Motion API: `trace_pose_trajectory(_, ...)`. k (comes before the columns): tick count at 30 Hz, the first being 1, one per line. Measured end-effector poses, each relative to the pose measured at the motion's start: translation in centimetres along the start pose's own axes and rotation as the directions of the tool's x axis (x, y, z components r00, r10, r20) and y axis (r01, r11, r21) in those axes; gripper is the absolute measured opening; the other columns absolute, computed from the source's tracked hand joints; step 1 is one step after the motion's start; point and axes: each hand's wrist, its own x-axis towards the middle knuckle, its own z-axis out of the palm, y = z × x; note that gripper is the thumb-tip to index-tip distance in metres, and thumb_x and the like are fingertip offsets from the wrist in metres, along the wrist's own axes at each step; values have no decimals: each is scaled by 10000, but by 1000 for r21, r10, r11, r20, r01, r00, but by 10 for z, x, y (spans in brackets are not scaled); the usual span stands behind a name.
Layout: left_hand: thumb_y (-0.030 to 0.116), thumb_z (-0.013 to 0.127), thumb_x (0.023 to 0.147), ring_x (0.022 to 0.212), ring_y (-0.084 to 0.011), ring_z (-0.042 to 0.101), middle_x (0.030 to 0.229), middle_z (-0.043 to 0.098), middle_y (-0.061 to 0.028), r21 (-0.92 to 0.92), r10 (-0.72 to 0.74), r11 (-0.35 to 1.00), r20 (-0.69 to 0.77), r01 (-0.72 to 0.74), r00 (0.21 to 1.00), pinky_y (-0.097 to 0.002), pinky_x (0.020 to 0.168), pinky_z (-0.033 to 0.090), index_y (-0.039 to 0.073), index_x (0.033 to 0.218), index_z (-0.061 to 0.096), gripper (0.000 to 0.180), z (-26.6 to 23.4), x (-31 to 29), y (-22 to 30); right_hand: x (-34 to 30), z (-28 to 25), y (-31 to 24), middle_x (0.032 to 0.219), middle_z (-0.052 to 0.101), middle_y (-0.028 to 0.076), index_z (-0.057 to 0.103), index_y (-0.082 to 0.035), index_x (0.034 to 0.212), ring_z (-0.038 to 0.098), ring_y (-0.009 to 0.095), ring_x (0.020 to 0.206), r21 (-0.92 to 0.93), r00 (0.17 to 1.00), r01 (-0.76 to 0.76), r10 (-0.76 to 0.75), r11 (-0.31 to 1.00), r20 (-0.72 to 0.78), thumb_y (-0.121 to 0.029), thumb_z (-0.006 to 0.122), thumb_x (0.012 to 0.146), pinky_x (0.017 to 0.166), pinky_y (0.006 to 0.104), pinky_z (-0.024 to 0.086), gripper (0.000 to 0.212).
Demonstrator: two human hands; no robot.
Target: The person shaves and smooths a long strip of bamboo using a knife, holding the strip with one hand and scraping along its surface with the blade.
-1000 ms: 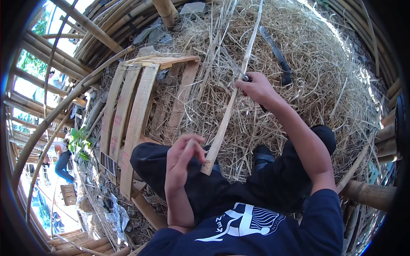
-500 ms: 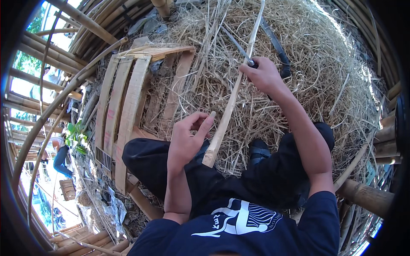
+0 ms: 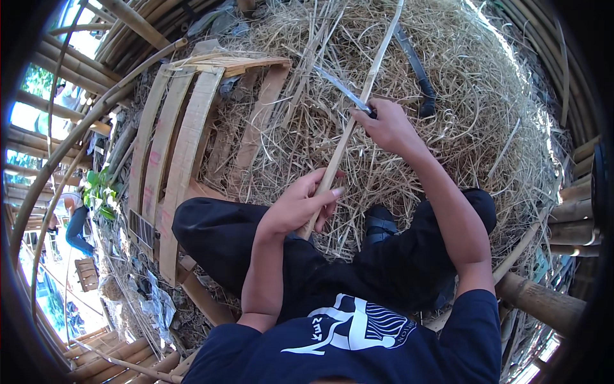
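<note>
A long, pale bamboo strip (image 3: 341, 148) runs slanting from between my legs up to the far edge of view. My left hand (image 3: 299, 205) is closed around its lower part, thumb lying across the top. Further up, my right hand (image 3: 391, 127) grips a knife by its dark handle, mostly hidden in the fingers. The knife's narrow blade (image 3: 339, 86) points up and left, crossing the strip near the handle. The right thumb and forefinger lie against the strip at that spot.
Shavings and straw (image 3: 473, 96) cover the ground ahead. A dark, curved blade-like tool (image 3: 414, 67) rests on them. At left stands a slatted wooden crate (image 3: 192, 121); a thick bamboo pole (image 3: 543, 301) lies at right. Beyond the bamboo framing at far left is another person (image 3: 77, 227).
My left hand, earlier beside the strip with its thumb raised, has moved right and closed on it. My right hand and the knife have come slightly nearer and left along the strip.
</note>
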Motion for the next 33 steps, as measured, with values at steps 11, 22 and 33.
trace_pose_trajectory(11, 166, 464, 964, 408, -48, 366, 637, 412, 23, -177, -86, 982, -75, 71, 993, -205, 354, 304, 26, 1247, 456, 316, -16, 24, -38, -19, -1, -1, 678, 621, 211, 648, 45, 845, 616, 369, 649, -140, 961, 191, -156, 972, 228, -267, 601, 854, 633, 429, 485, 316)
trace_pose_trajectory(22, 330, 552, 951, 485, -57, 410, 604, 464, 23, 254, 53, 967, -270, 17, 961, -244, 427, 333, 37, 942, 545, 293, -2, 49, -64, -26, 32, 36, 720, 640, 230, 649, 32, 707, 645, 380, 738, -447, 965, 232, -148, 864, 214, -169, 595, 719, 726, 465, 524, 208)
trace_pose_trajectory(33, 342, 598, 911, 559, -147, 516, 632, 547, -72, 511, 162, 859, -349, 43, 923, -332, 538, 414, -12, 891, 592, 354, -1, 58, -66, -29, 43, 46, 721, 622, 261, 622, 54, 682, 627, 414, 735, -351, 947, 262, -170, 899, 272, -89, 594, 654, 737, 475, 518, 149)
